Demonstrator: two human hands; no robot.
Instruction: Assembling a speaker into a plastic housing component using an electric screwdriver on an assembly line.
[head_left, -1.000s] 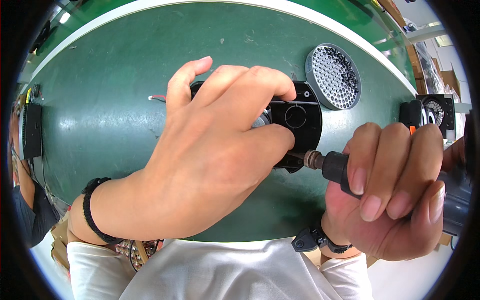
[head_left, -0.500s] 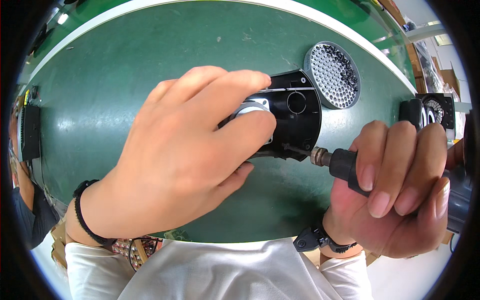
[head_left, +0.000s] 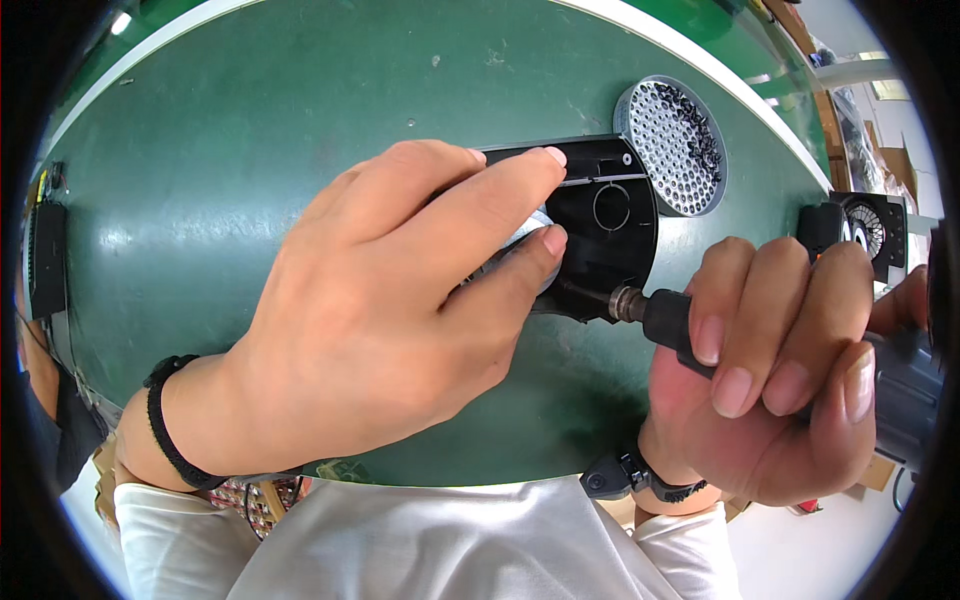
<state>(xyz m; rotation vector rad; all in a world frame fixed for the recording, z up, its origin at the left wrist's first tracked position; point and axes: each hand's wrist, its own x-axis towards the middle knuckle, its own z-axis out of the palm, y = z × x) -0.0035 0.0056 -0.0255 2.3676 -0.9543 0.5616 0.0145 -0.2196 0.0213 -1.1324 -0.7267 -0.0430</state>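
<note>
The black housing (head_left: 605, 250) lies mid-surface, left fingers gripping it, the left hand (head_left: 370, 310) covering its left part. The right hand (head_left: 770, 370) has its fingers closed around a power screwdriver (head_left: 668, 318), tip at the housing's lower right. A perforated screw dish (head_left: 655, 150) crowds the upper right corner. Green surface (head_left: 200, 200) stretches leftward and beyond to a pale rim; its near edge meets a white shirt (head_left: 420, 540).

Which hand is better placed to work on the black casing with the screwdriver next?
Probably the right hand: it already grips the screwdriver, pointed at the casing. The left hand lies across the casing.
</note>
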